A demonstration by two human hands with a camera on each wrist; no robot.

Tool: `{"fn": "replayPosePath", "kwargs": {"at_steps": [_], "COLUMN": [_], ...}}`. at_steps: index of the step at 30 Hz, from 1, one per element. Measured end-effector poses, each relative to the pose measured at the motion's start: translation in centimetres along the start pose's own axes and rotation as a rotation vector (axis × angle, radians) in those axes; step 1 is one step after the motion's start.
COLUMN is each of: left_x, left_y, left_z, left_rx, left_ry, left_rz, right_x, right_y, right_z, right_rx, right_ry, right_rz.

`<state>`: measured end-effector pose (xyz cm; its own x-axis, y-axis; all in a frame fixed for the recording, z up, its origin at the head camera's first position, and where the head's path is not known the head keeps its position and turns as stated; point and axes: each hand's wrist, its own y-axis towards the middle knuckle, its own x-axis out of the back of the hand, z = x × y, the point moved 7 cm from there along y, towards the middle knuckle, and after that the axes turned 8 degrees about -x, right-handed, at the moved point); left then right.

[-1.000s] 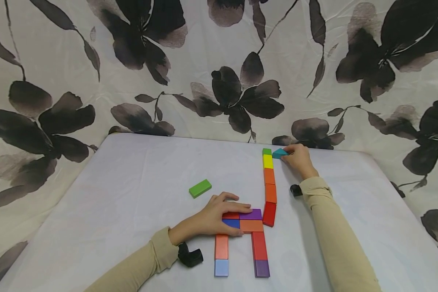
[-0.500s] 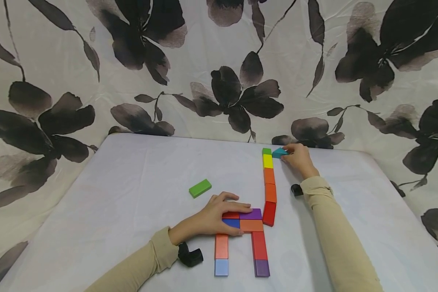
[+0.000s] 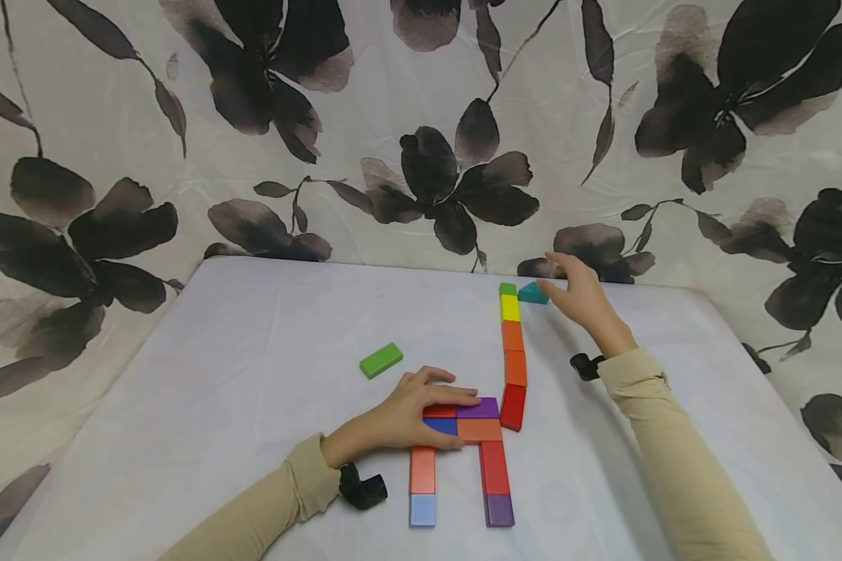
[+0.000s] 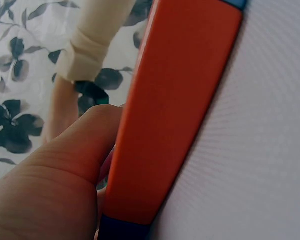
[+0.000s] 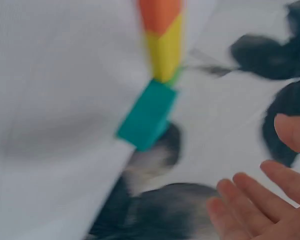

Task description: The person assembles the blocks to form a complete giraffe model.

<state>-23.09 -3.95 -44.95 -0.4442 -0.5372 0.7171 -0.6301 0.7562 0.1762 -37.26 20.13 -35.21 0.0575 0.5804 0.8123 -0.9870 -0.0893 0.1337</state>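
My left hand (image 3: 410, 413) rests over the block cluster, its index finger along the purple block (image 3: 487, 407) and thumb by the blue block (image 3: 440, 426). An orange block (image 3: 479, 430) and a partly covered red block (image 3: 438, 411) adjoin these. Close up in the left wrist view, an orange-red block (image 4: 165, 115) stands beside the thumb. My right hand (image 3: 589, 304) is spread, holding nothing, just right of a teal triangular block (image 3: 533, 294). That block lies against the green end block (image 3: 508, 289) of a column; the right wrist view shows the fingers (image 5: 250, 200) apart from it.
The column runs through yellow (image 3: 510, 308), orange and red (image 3: 513, 407) blocks down to the cluster. Two legs extend toward me, ending in light blue (image 3: 422, 510) and purple (image 3: 500, 510) blocks. A loose green block (image 3: 381, 361) lies left. Floral cloth hangs behind the white table (image 3: 252, 327).
My right hand has let go of the teal triangular block and moved up and to the right, its fingers spreading. The left hand stays on the cluster. The head view has shifted slightly.
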Motion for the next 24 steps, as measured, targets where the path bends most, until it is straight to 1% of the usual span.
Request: {"fn": "replayPosePath", "kwargs": {"at_steps": [4,7,10,13,17,20,24], "left_x": [0.0,0.0,0.0,0.0,0.0,-0.1,-0.1], "left_y": [-0.1,0.0,0.0,0.0,0.1,0.1,0.2], "left_z": [0.1,0.1,0.1,0.1,0.2,0.3,0.3], "left_rx": [0.008,0.006,0.002,0.006,0.014,0.021,0.023], "left_ry": [-0.008,-0.005,-0.008,-0.017,-0.019,-0.013,-0.008], "left_rz": [-0.001,0.000,-0.003,-0.003,0.001,0.003,0.005], "right_x": [1.2,1.8,1.9,1.4,-0.2,-2.2,-4.8], "right_y": [-2.3,-4.4,-6.5,-8.5,-11.1,-12.9,-14.8], "right_z": [2.5,4.1,5.1,5.7,5.7,5.4,4.7], "right_rx": [0.108,0.189,0.243,0.279,0.303,0.305,0.286], "right_ry": [-0.008,-0.010,-0.035,-0.073,-0.121,-0.160,-0.207], "right_rz": [-0.020,-0.020,0.001,0.037,0.131,0.244,0.401]}}
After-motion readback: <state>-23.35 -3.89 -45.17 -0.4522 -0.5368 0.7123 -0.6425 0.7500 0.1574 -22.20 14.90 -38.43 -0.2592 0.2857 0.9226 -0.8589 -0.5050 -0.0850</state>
